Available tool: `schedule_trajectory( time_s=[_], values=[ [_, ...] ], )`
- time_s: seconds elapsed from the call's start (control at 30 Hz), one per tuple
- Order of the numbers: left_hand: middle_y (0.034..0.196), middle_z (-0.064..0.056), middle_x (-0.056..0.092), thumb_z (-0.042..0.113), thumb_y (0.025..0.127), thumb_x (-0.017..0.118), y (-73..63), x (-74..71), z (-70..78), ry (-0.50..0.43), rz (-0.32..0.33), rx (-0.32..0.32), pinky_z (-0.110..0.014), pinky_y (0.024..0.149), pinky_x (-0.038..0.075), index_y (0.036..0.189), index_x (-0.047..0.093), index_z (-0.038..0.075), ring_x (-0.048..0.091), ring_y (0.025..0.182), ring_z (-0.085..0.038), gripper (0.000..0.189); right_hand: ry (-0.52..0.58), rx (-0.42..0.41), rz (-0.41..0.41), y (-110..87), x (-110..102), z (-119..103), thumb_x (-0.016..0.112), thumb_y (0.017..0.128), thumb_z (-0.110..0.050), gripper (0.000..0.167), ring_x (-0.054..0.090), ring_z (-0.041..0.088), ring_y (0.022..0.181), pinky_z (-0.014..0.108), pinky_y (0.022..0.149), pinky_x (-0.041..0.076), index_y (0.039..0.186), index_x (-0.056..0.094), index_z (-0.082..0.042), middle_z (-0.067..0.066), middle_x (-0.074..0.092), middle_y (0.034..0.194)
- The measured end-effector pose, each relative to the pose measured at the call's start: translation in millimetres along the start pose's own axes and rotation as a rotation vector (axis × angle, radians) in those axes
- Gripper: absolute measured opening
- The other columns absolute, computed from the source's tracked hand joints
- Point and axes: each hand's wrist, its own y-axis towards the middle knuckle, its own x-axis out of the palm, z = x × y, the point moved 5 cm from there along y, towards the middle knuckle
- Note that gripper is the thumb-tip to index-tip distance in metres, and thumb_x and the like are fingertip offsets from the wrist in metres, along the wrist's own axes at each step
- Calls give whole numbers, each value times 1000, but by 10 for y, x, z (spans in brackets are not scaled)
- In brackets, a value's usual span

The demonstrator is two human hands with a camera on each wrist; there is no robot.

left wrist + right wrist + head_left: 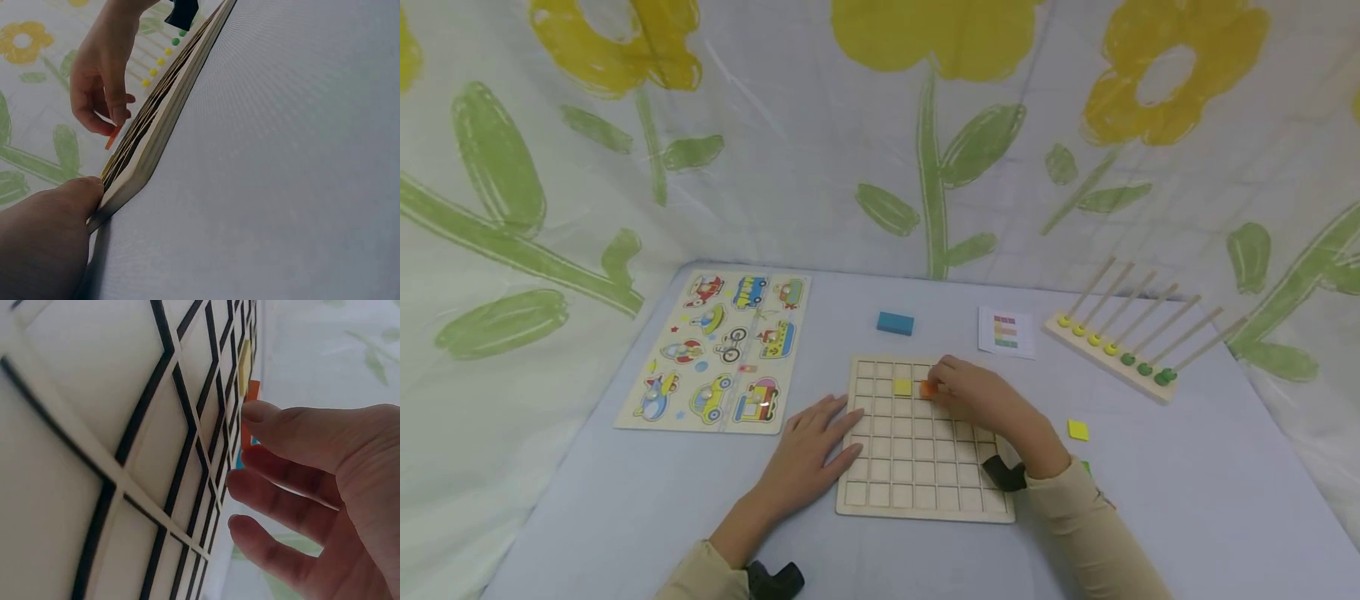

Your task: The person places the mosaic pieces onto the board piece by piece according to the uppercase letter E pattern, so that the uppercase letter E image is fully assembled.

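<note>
A wooden grid board [891, 496] lies on the table, with a yellow square tile [902, 387] in one of its upper cells. Between thumb and fingers, my right hand [973, 396] pinches an orange square tile [928, 389] over the cell just right of the yellow one. In the right wrist view the orange tile [253, 390] stands tilted close to the grid, thumb [275, 422] on one side. My left hand [808, 450] rests at the board's left edge, fingers spread and thumb touching the rim. In the left wrist view its thumb [75, 197] lies on the board's corner.
A vehicle picture puzzle [718, 358] lies at left. Behind the board are a blue block [895, 323] and a printed colour card [1006, 332]. A peg rack [1108, 358] with yellow and green beads stands at right. A loose yellow tile [1078, 430] lies beside my right forearm.
</note>
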Motion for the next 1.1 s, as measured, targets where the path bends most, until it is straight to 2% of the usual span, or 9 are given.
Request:
schedule_trajectory(
  time_s=[0.23, 0.87, 1.1],
  values=[
    [151, -3, 39, 46, 96, 50, -1, 11, 3, -2, 3, 6, -52, 108, 26, 141, 49, 26, 29, 142, -24, 49, -29, 33, -31, 62, 72, -3, 62, 94, -25, 17, 58, 6, 83, 26, 74, 51, 109, 64, -16, -8, 60, 101],
    [151, -2, 39, 48, 96, 50, -7, 18, -11, 9, 4, 0, -52, 109, 26, 141, 48, 28, 29, 143, -23, 50, -55, 23, -24, 122, 85, -49, 64, 93, -24, 14, 59, 7, 84, 26, 75, 51, 104, 67, -15, -7, 61, 97],
    [151, -3, 39, 46, 96, 51, 0, -3, 5, 4, -8, -10, -52, 109, 27, 141, 49, 27, 29, 142, -23, 49, -88, 37, -48, 37, 13, 33, 63, 94, -24, 21, 61, 9, 90, 28, 78, 52, 112, 65, -14, -3, 61, 107]
  ],
)
